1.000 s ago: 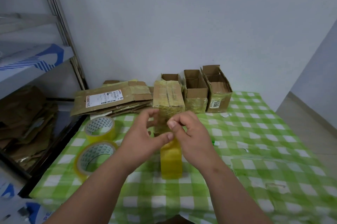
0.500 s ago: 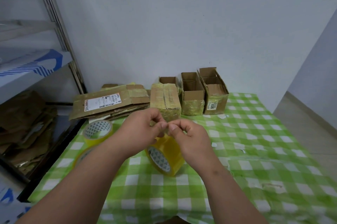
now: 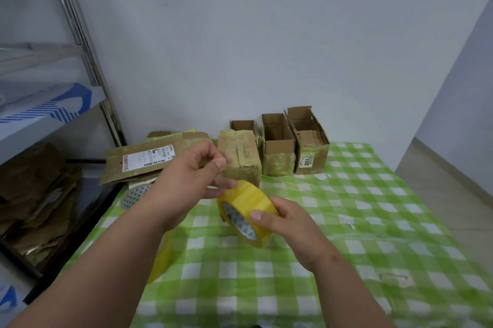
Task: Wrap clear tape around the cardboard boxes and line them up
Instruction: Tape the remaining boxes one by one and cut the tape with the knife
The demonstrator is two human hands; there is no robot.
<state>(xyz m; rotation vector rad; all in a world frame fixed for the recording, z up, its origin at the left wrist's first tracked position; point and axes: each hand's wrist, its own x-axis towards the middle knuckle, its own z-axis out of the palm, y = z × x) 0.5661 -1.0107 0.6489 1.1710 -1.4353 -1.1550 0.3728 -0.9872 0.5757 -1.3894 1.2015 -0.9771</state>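
Head view: hands [image 3: 240,194] hold tape roll [image 3: 246,211].

a table [image 3: 360,221] under a green and white checked cloth carries four small cardboard boxes [image 3: 277,146] in a row at its far edge by the wall, the leftmost closed one [image 3: 240,157] standing forward of the rest; flattened cardboard [image 3: 144,159] lies stacked at the far left corner, with two tape rolls [image 3: 133,195] near the left edge, one [image 3: 162,255] partly hidden by an arm
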